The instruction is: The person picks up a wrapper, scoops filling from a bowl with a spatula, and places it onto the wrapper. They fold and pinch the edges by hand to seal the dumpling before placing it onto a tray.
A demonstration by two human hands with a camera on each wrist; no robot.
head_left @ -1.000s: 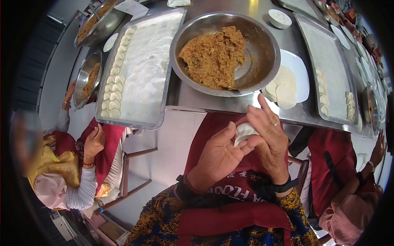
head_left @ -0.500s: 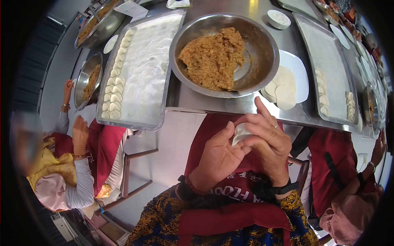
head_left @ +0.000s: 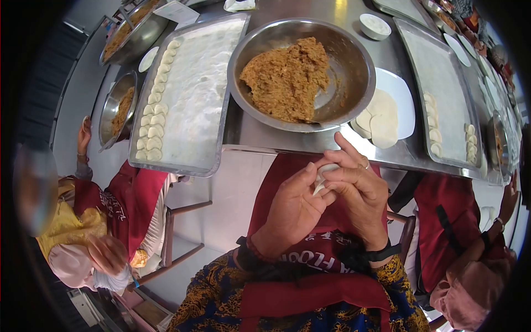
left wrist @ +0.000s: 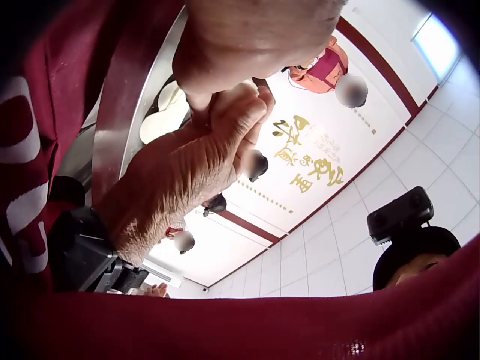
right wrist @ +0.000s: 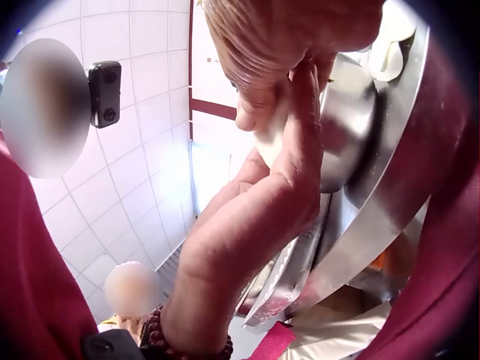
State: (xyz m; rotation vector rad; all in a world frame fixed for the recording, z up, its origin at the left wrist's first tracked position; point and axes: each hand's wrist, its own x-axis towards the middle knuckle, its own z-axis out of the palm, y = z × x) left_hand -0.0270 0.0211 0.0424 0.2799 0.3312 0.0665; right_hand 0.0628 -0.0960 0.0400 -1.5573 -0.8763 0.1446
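Closed tighter than a second ago on one dumpling (head_left: 322,176), pinching it between left hand (head_left: 293,213) and right hand (head_left: 359,193) so little shows; just beyond the grip, one filling bowl (head_left: 354,66), one plate (head_left: 401,88)

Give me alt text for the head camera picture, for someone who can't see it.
The left hand and right hand pinch a small white dumpling between them over a red apron. On the steel table beyond sit a bowl of brown filling, a plate of round wrappers and a tray holding finished dumplings.
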